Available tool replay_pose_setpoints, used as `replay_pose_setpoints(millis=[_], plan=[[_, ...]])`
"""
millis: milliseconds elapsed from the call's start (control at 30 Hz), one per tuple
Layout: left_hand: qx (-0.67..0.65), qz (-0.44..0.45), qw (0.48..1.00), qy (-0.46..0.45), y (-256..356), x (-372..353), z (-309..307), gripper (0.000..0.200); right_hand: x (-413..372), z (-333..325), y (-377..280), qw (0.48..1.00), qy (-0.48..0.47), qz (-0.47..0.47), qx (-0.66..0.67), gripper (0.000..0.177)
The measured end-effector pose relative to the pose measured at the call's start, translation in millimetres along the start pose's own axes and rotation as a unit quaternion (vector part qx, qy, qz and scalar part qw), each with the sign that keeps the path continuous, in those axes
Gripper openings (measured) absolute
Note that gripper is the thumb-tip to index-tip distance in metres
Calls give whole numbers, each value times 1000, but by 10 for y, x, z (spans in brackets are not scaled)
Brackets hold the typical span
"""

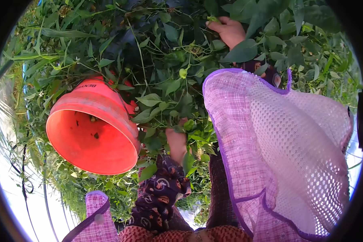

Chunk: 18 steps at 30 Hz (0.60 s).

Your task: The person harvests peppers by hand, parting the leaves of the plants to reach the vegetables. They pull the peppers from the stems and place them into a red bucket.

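While the right hand (231,33) pinches a sprig (212,19) upper-centre, mid-frame leaves (189,125) partly hide the left hand (176,138), finger state indeterminable.

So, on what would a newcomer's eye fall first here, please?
First, on the bright red bucket at the left, its opening facing the camera. Next, on the purple checked cloth filling much of the right side. The right hand, among leaves near the top, stands out less.
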<state>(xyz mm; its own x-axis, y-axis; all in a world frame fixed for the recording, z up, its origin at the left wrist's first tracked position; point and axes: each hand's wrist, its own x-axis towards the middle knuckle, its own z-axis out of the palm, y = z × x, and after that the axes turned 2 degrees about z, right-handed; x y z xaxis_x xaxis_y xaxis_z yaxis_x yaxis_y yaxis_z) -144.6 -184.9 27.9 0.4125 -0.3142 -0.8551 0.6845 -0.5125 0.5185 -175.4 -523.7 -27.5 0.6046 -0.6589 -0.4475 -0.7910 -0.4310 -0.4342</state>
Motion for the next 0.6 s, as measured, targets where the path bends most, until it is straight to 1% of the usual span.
replay_pose_setpoints(millis=[33,67,100,133,167,200,233,267,300,333,367,400,433,467,500,533,567,600], plan=[[-3,-2,1000,-1,18,-5,17,20,-178,37,-73,963,54,46,258,28],[0,-15,1000,22,39,-8,40,20,-375,44,-162,856,106,89,498,30],[5,-28,999,45,65,-7,58,20,-655,-34,-397,848,35,125,513,30],[2,-28,999,44,92,10,70,20,-827,-110,-535,835,-38,160,525,30],[86,-27,995,31,79,31,30,20,-890,12,-452,773,-153,174,590,30],[170,-27,985,18,65,29,9,20,-966,139,-366,694,-265,185,644,30],[164,1,986,35,171,6,57,19,-1095,122,-509,692,-263,186,646,30],[168,1,985,34,183,17,43,19,-1328,109,-838,817,-169,124,536,31],[160,11,987,24,193,33,4,21,-1560,100,-1184,910,-68,59,405,32],[152,21,988,14,192,47,0,23,-1685,97,-1374,966,36,-6,256,34],[-46,13,999,-10,155,90,60,31,-1713,97,-1419,966,38,-3,257,34],[-43,13,999,-13,186,89,60,31,-1741,94,-1438,968,19,-13,248,35],[-204,-63,976,-53,296,69,49,33,-1778,84,-1432,971,1,-23,239,37],[-358,-138,919,-90,412,46,30,35,-1809,98,-1418,971,5,-19,240,37],[-345,-121,926,-90,594,39,77,35,-1841,127,-1387,969,3,-24,246,39],[-382,-146,909,-77,715,-34,135,33,-1888,172,-1347,967,-1,-29,252,40],[-355,-162,916,-87,788,-51,163,30,-1935,312,-1275,963,13,-69,258,41],[-330,-173,923,-95,825,30,176,28,-1939,470,-1166,962,14,-76,262,41]])
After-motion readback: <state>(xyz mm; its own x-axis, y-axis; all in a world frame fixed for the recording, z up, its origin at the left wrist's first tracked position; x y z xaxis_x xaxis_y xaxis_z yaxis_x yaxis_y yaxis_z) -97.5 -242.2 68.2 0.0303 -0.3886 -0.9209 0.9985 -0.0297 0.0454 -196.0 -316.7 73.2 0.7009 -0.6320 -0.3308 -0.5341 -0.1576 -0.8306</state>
